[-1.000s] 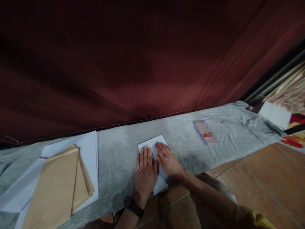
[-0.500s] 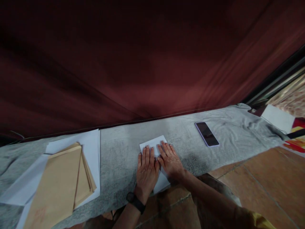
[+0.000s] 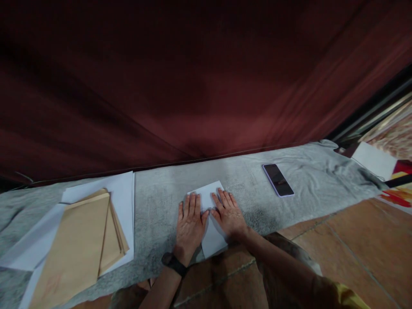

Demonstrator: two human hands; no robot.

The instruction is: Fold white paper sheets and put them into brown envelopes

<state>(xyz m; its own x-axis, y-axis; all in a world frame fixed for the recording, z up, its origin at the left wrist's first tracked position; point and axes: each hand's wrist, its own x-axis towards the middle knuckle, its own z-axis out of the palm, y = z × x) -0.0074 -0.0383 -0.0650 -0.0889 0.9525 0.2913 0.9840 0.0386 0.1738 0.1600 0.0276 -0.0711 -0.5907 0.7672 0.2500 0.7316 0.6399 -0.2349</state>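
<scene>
Where the tiled floor [image 3: 363, 240] gives way to the grey cloth [image 3: 154, 201], a white paper [image 3: 211, 236] lies flat near the centre, beneath both hands. The left hand [image 3: 189, 225], a dark wristwatch [image 3: 174, 263] at its wrist, rests palm down on the left part with fingers extended, grip released. The right hand [image 3: 231, 219] is likewise spread over the right part, grasping nothing. Progress, as judged: the white paper appears folded, being narrower than the white sheets [image 3: 124, 206] at left, and its flattening seems unfinished; whether further folds remain cannot be told. At left, brown envelopes [image 3: 74, 240] lie askew upon those sheets, apart from both hands; a faint reddish mark [image 3: 53, 283] toward the near end of the uppermost is illegible. Farther off, at right, lies a phone [image 3: 278, 180], screen dark, no brand readable. Far: a dark red curtain [image 3: 206, 86], without visible lettering.
</scene>
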